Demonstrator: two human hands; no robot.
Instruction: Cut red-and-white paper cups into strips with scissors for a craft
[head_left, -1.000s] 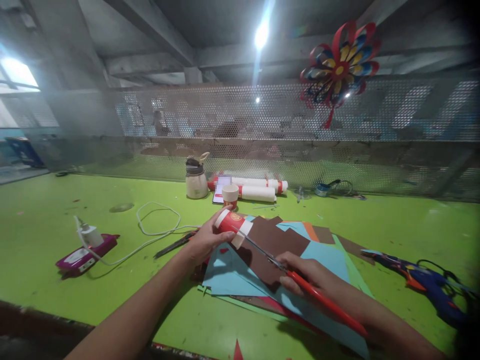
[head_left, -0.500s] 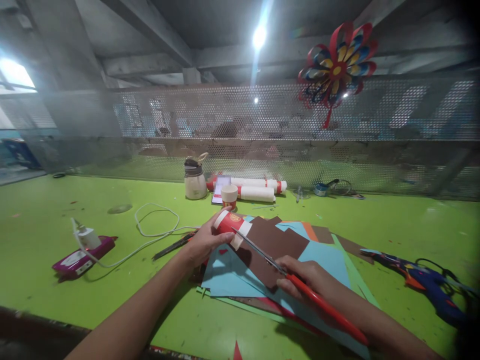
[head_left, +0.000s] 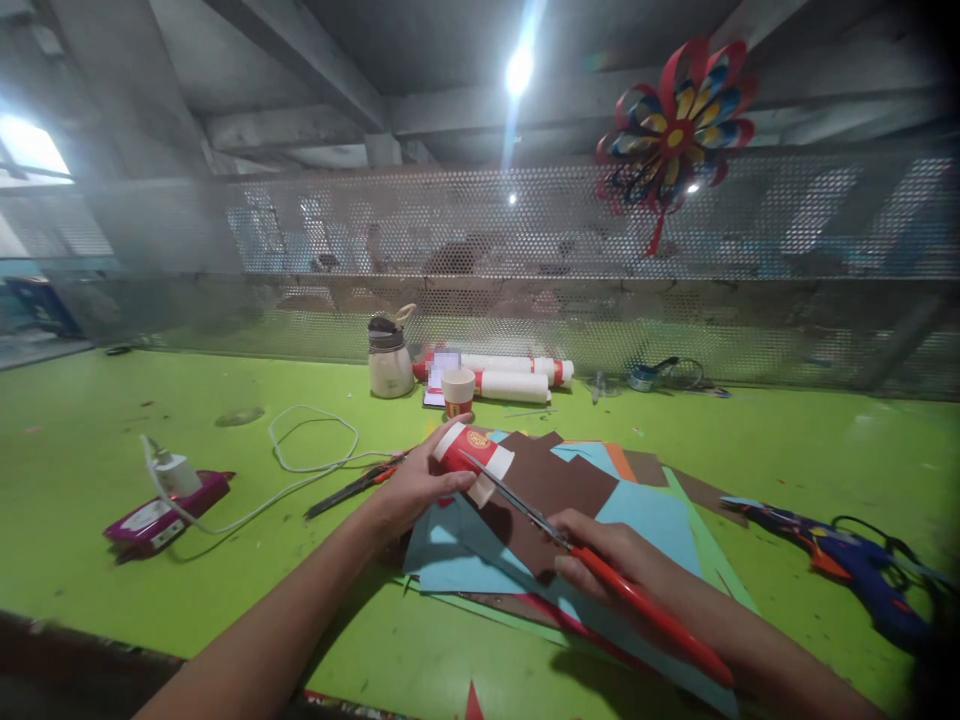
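My left hand (head_left: pixel 422 487) is closed around a red and white paper cup (head_left: pixel 480 440), tilted on its side above the paper stack. A slit or loose flap shows at the cup's lower edge. In my right hand (head_left: pixel 600 550) is a pair of scissors (head_left: pixel 637 600) with long red handles. Their metal blades reach up and left, with the tips against the cup's side. Beneath both hands lie sheets of brown paper (head_left: pixel 577 495) and light blue paper (head_left: pixel 656 520), layered over green and red ones.
Behind stand another paper cup (head_left: pixel 458 392), a phone (head_left: pixel 442 368), stacked white cups (head_left: pixel 517 386) and a bottle (head_left: pixel 389 365). A purple power strip (head_left: pixel 165 515) with a white cable lies left, black scissors (head_left: pixel 352 490) nearer. At right is a blue glue gun (head_left: pixel 855 570).
The paper cup has turned slightly and shifted a little to the right in my left hand. The scissors have barely moved; their tips remain at the cup's side.
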